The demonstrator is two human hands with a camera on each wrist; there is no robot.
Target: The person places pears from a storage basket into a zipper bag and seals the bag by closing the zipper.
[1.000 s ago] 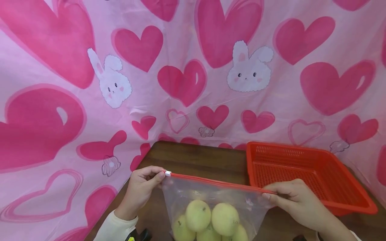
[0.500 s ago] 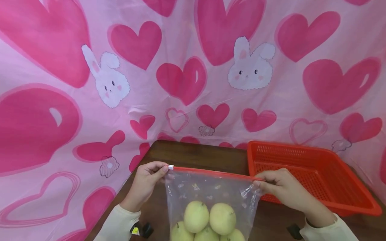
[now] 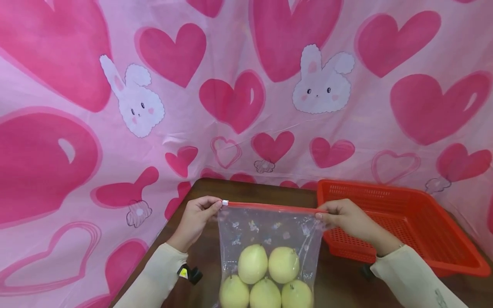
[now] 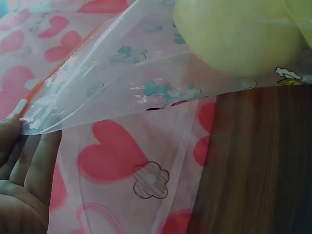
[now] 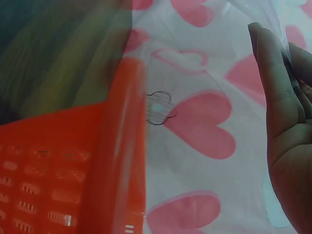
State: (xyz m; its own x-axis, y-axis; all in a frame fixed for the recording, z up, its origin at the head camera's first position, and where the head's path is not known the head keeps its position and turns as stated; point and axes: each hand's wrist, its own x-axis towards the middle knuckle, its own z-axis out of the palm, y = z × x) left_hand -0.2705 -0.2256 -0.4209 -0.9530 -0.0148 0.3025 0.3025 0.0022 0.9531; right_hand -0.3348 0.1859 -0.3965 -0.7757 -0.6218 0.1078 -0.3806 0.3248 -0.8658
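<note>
A clear zip bag (image 3: 265, 226) with a red top strip hangs upright between both hands in the head view. Inside it are several pale yellow-green pears (image 3: 253, 263). My left hand (image 3: 197, 220) pinches the top left corner, right at the white slider (image 3: 225, 202). With thumb and fingers, my right hand (image 3: 344, 220) pinches the top right corner. In the left wrist view the left hand (image 4: 24, 170) holds the bag's corner, and one pear (image 4: 239, 34) shows through the printed plastic. The right hand (image 5: 287, 112) appears at the edge of the right wrist view.
A red perforated plastic basket (image 3: 389, 214) stands on the brown wooden table (image 3: 246, 192), behind and beside the right hand. A pink cloth (image 3: 231, 51) with hearts and rabbits hangs behind the table.
Both hands have raised the bag, so more of it and the pears shows. The right hand has come inward to the left; the left hand has shifted slightly right.
</note>
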